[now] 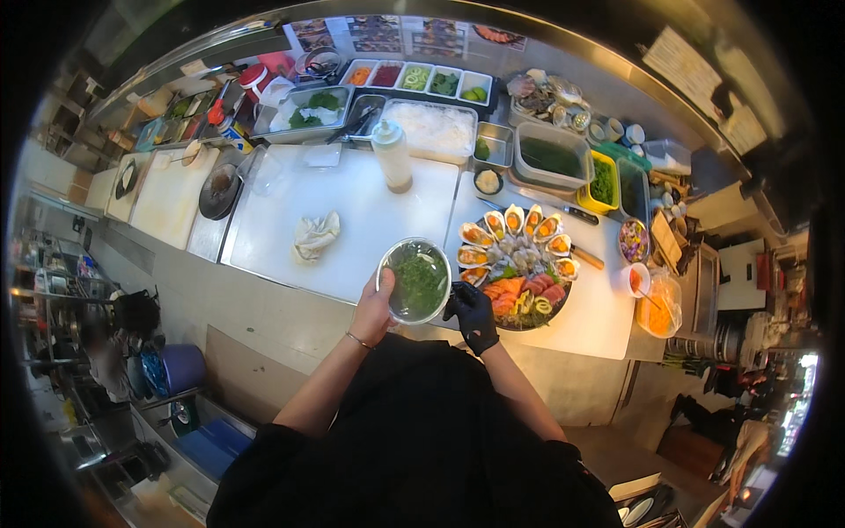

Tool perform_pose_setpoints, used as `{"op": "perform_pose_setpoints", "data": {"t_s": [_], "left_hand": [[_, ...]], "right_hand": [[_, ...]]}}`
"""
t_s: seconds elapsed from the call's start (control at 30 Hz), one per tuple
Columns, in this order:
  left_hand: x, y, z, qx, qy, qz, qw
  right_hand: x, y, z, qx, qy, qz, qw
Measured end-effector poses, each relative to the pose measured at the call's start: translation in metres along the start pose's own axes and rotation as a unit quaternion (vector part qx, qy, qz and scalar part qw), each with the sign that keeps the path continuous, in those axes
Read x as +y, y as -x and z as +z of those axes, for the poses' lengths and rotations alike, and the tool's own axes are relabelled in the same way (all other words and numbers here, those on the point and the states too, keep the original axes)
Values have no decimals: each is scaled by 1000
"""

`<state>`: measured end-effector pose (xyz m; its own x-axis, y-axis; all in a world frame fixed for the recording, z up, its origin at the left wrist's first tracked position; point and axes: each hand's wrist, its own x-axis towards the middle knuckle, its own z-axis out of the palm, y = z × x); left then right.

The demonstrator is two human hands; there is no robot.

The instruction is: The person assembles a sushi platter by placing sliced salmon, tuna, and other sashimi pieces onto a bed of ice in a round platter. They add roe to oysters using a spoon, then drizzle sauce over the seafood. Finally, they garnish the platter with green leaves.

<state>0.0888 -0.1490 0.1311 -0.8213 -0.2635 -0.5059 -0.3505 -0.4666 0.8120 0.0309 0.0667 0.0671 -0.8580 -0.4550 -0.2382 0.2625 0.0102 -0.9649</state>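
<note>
My bare left hand (373, 310) grips a round bowl (382, 280) by its left side, thumb over the rim. Chopped green herbs (419, 280) lie inside it. My right hand (473, 315), in a black glove, is beside the bowl's right rim with its fingers curled together; whether they pinch anything is hidden. Just right of that hand stands a round seafood platter (515, 327). Oysters in half shells (534, 220) with orange topping ring its far side. Grey shellfish pieces fill the middle, with orange salmon slices (503, 295) and dark red fish slices (546, 288) nearer me.
A crumpled cloth (316, 238) and an upright squeeze bottle (392, 158) are on the white board (264, 207). A knife (581, 214) lies behind the platter. Tubs of greens and a tray of white rice (431, 129) line the back. Small cups stand at right.
</note>
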Motion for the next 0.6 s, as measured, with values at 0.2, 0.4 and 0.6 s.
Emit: {"op": "perform_pose_setpoints", "data": {"t_s": [0.2, 0.4, 0.6], "left_hand": [[11, 3, 26, -39, 108, -74, 991], [6, -6, 18, -45, 117, -64, 990], [22, -21, -41, -18, 171, 44, 984]], "right_hand": [[26, 14, -42, -36, 297, -197, 934], [46, 22, -31, -22, -71, -67, 995], [-2, -4, -23, -100, -611, 62, 783]]}}
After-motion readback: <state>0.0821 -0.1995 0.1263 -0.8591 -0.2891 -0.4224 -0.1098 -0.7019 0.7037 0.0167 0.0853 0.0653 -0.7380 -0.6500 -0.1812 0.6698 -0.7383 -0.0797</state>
